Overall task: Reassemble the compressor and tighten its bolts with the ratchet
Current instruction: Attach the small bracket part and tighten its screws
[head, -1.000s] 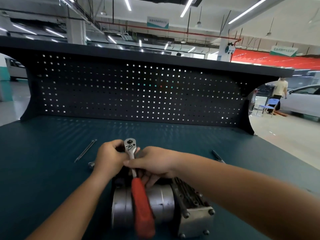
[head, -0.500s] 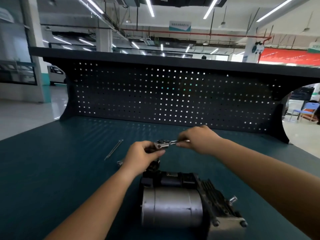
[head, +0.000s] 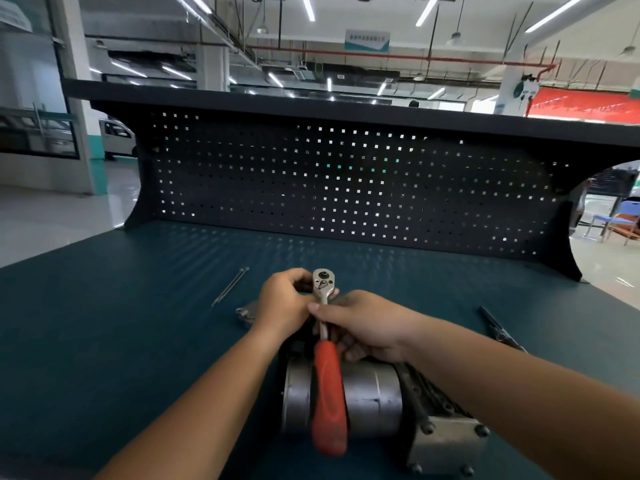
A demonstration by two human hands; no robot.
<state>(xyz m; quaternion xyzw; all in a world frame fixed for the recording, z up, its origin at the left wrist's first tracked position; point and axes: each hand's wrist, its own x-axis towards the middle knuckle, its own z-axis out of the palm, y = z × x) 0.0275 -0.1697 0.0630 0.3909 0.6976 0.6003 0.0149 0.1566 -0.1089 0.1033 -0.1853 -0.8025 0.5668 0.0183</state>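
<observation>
Tabletop (head: 131, 341): dark teal, ribbed; every item below is carried on it.
Compressor (head: 374, 396): laid on its side at the near middle of the Tabletop; a silver drum is shown at the left, a finned block and 1 square end plate (head: 446, 445) studded with bolt heads at the right.
Ratchet (head: 328, 386): held over the Compressor; the chrome head is raised at the far end, and the red handle is pointed toward the viewer, across the drum. What lies under the head is hidden by the 2 hands, so contact with a bolt cannot be told.
Left grip (head: 282, 303): a bare hand, curled round the Ratchet head from the left side.
Right grip (head: 363, 323): a bare hand; the thumb is laid across the chrome shank just below the head, and the fingers are curled beneath, so the shank is pinched.
Thin rods (head: 230, 286): laid close together at a slant, left of the hands, apart from the Compressor.
Small metal part (head: 245, 312): set just beside the left wrist, partly hidden.
Dark tool (head: 498, 329): slim, laid at the right, partly covered by the right forearm.
Pegboard (head: 346, 188): black, perforated, upright along the rear edge, topped by a shelf.
Background: a blue chair (head: 620, 220) at the right, a white van (head: 116, 140) at the left.
</observation>
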